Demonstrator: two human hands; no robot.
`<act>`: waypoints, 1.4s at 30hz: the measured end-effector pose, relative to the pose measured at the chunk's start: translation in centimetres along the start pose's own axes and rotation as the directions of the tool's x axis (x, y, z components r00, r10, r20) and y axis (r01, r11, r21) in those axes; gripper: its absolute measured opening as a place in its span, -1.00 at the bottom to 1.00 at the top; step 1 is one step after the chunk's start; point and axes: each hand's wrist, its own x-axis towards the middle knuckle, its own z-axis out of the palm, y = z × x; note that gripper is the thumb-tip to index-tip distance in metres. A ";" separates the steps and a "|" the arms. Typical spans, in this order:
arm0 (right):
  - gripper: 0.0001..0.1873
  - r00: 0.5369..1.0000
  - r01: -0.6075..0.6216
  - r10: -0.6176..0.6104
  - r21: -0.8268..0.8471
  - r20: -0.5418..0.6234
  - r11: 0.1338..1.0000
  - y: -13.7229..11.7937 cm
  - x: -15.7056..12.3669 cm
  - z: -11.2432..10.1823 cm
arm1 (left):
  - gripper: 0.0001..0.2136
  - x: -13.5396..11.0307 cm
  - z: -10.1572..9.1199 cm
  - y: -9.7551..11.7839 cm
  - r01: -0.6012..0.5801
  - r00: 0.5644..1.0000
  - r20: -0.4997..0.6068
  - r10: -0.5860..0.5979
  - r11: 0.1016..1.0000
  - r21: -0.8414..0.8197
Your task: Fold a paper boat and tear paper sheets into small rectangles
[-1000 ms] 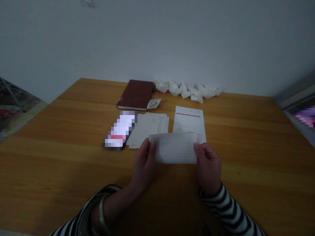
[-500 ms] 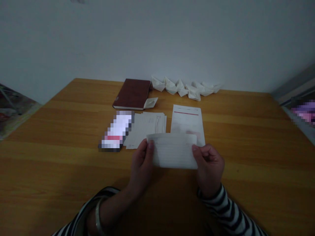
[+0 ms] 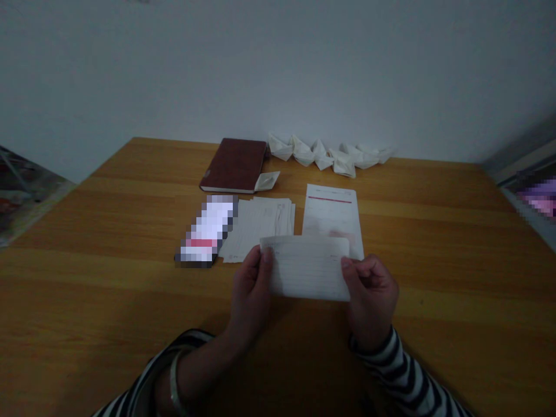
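Both of my hands hold a folded sheet of lined paper (image 3: 307,267) above the wooden table (image 3: 87,278). My left hand (image 3: 251,289) pinches its left edge and my right hand (image 3: 370,295) pinches its right edge. Just behind it lie a single lined sheet with a red header (image 3: 332,211) and a small stack of lined sheets (image 3: 260,223). A phone (image 3: 207,231) rests left of the stack.
A dark red notebook (image 3: 234,165) lies at the back with one folded paper boat (image 3: 267,180) beside it. Several more paper boats (image 3: 328,155) line the wall. Clutter shows past the table's left (image 3: 21,191) and right (image 3: 534,191) edges.
The folded sheet dropped slightly lower between my hands and my right-hand fingers curled in more on its edge. The view shifted a little.
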 end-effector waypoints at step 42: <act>-0.57 0.999 0.020 -0.019 -0.031 0.032 0.999 -0.2 0.2 -0.1 | -0.76 -0.3 0.1 0.9 0.050 0.999 -0.013 -0.050 0.999 -0.006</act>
